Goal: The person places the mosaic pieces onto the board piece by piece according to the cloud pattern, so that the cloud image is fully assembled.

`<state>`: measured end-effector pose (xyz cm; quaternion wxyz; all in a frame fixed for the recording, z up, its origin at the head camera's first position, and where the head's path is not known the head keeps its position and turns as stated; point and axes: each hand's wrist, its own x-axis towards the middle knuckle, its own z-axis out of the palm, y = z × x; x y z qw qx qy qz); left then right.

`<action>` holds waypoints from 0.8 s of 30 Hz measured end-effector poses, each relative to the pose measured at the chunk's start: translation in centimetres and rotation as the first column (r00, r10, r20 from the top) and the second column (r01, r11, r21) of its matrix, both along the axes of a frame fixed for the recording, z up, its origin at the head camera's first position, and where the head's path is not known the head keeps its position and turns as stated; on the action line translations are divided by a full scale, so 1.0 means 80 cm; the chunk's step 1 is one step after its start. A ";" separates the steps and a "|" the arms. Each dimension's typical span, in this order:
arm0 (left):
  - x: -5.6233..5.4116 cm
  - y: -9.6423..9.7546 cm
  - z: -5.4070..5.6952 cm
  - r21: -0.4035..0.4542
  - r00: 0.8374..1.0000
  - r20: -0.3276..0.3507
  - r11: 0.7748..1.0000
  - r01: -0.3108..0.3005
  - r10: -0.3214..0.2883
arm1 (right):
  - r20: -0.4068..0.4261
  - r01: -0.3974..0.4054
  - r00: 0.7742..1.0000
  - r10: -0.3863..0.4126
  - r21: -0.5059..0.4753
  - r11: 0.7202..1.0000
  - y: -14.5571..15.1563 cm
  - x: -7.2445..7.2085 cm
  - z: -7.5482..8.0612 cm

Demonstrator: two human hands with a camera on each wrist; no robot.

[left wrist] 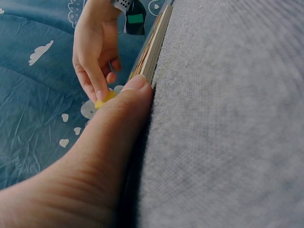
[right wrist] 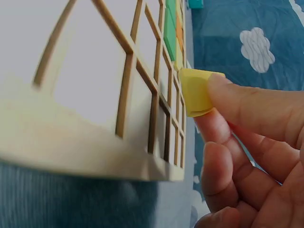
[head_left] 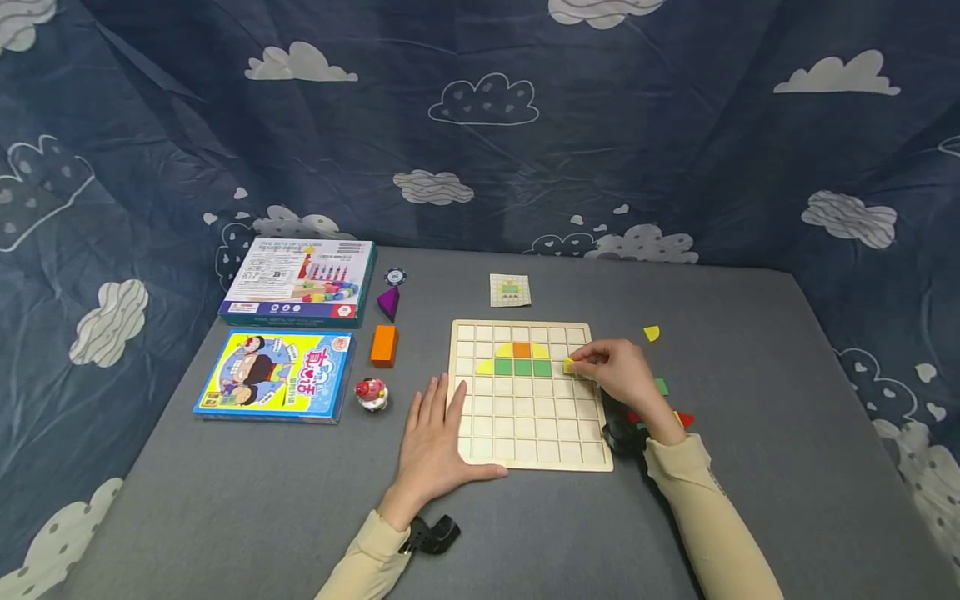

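Your right sleeve (head_left: 716, 517) lies nearest the camera, over the near right part of the grey tabletop (head_left: 787, 375). On that surface sits the wooden grid board (head_left: 525, 427), its cells divided by raised ribs. Your left hand (head_left: 433, 442) spreads along the board's left side, its thumb reaching to the near edge; it clasps nothing, but looks well set to steady the wood against sliding. Your right hand (head_left: 626, 375) is over the board's far right part, thumb and index finger pinching a yellow tile (right wrist: 197, 92). Beyond the far edge lies the pattern card (head_left: 510, 290), worth a glance for which way the tile's curve should face.

The yellow tile is just to the right of the row of three green tiles (head_left: 522, 367); I cannot tell whether it touches the ribs. It seems tipped up from the board, so line its straight sides with the ribs, lower it level, then let go and press it flat with one fingertip. Come in from the right, since a sideways nudge could unseat the nearest green one.
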<state>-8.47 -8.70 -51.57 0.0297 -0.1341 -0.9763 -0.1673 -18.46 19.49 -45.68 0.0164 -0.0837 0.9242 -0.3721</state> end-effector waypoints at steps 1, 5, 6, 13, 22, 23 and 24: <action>0.000 0.000 0.000 -0.001 1.000 -0.001 1.000 -0.001 0.001 | 0.015 -0.003 1.000 0.003 0.005 1.000 -0.003 -0.001 -0.001; 0.000 -0.001 0.000 -0.002 1.000 -0.004 1.000 -0.003 0.003 | 0.038 -0.009 0.999 0.008 0.027 1.000 -0.011 -0.003 -0.003; 0.000 -0.001 0.000 -0.001 1.000 -0.003 1.000 -0.003 0.003 | 0.039 -0.010 0.999 0.009 0.032 0.999 -0.013 -0.003 -0.004; 0.000 -0.001 0.000 0.005 1.000 -0.004 1.000 -0.003 0.003 | 0.039 0.014 0.999 -0.017 0.066 0.998 -0.022 -0.003 -0.008; 0.000 -0.002 0.000 0.004 1.000 -0.013 1.000 -0.002 0.002 | -0.015 0.067 0.998 -0.066 0.160 0.985 -0.029 -0.001 -0.008; 0.000 -0.002 0.000 0.005 1.000 -0.013 1.000 -0.001 0.001 | -0.015 0.072 0.997 -0.070 0.168 0.983 -0.029 -0.001 -0.008; 0.000 -0.002 0.000 0.005 1.000 -0.010 1.000 -0.001 0.001 | -0.016 0.073 0.997 -0.071 0.173 0.982 -0.029 0.000 -0.007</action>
